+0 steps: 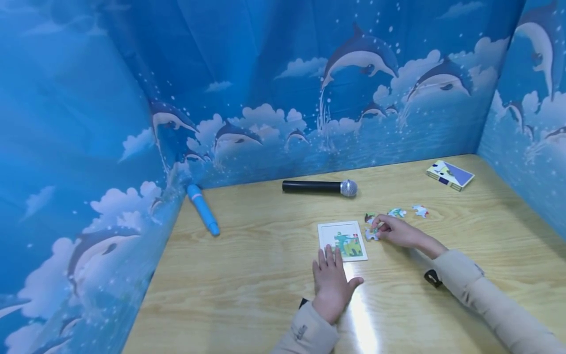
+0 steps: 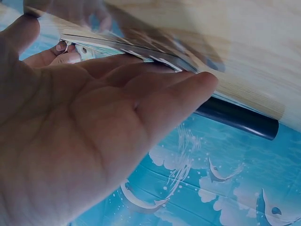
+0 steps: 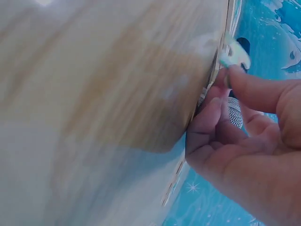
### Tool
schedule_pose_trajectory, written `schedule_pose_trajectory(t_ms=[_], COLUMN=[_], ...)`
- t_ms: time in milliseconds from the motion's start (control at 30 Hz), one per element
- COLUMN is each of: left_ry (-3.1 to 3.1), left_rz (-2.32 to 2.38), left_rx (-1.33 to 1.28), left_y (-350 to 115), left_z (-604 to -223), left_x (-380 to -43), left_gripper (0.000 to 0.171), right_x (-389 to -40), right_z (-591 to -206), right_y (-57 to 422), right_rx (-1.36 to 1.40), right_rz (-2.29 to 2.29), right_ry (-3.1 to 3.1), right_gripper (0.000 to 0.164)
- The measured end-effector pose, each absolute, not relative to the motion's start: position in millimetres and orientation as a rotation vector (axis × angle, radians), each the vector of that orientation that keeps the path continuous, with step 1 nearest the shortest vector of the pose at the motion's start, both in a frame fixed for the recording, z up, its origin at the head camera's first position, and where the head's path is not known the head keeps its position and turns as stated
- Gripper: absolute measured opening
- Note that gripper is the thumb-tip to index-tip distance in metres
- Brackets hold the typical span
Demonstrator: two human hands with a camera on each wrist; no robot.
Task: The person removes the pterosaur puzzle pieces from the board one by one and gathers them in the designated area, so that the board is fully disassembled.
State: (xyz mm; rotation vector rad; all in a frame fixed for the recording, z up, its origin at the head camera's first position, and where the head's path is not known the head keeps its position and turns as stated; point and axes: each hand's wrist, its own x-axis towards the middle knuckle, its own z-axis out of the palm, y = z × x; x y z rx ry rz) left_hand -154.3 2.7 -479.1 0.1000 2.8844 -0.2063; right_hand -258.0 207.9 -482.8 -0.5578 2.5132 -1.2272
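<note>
A small white-framed jigsaw puzzle lies on the table, partly filled with green and yellow picture pieces toward its lower right. My left hand rests with straight, slightly spread fingers on the lower left edge of this puzzle; the left wrist view shows its palm from below. Just right of the frame, my right hand pinches a jigsaw piece between thumb and fingers, the piece tilted up in the right wrist view. Loose jigsaw pieces lie beyond that hand: one partly covered piece, a greenish piece and a red-and-white piece.
A black microphone with a silver head lies behind the puzzle. At the left is a blue stick-shaped object, and a flat patterned box sits at the back right. Dolphin-printed blue sheets wall the table's back and sides.
</note>
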Motion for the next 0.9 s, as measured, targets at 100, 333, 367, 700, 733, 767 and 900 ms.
schedule_pose_trajectory(t_ms=[100, 333, 367, 700, 733, 767, 900], left_ry=[2.882, 2.883, 2.885, 2.898, 2.897, 2.895, 2.881], left_rz=[-0.200, -0.188, -0.193, -0.209, -0.210, -0.211, -0.216], left_rx=[0.099, 0.103, 0.106, 0.115, 0.114, 0.113, 0.112], left_y=[3.5, 4.0, 3.8, 2.4, 2.3, 2.3, 2.2], left_z=[-478.6, -479.4, -479.7, -478.5, -478.4, -478.1, -477.6], left_x=[-154.5, -154.9, -154.8, -153.4, -153.4, -153.5, -153.7], left_gripper=[0.092, 0.092, 0.092, 0.092, 0.092, 0.092, 0.092], right_x=[-257.8, -259.6, -259.9, -260.7, -260.8, -260.8, -259.5], right_z=[-483.0, -481.0, -481.0, -479.6, -479.5, -479.4, -479.1], right_y=[208.8, 203.9, 203.5, 202.7, 202.7, 202.9, 202.9], right_rx=[-0.582, -0.537, -0.529, -0.429, -0.428, -0.428, -0.434], right_rz=[-1.173, -1.051, -1.039, -1.010, -1.012, -1.015, -1.055], right_ry=[2.560, 2.634, 2.637, 2.639, 2.639, 2.639, 2.643], right_gripper=[0.011, 0.015, 0.016, 0.020, 0.020, 0.020, 0.019])
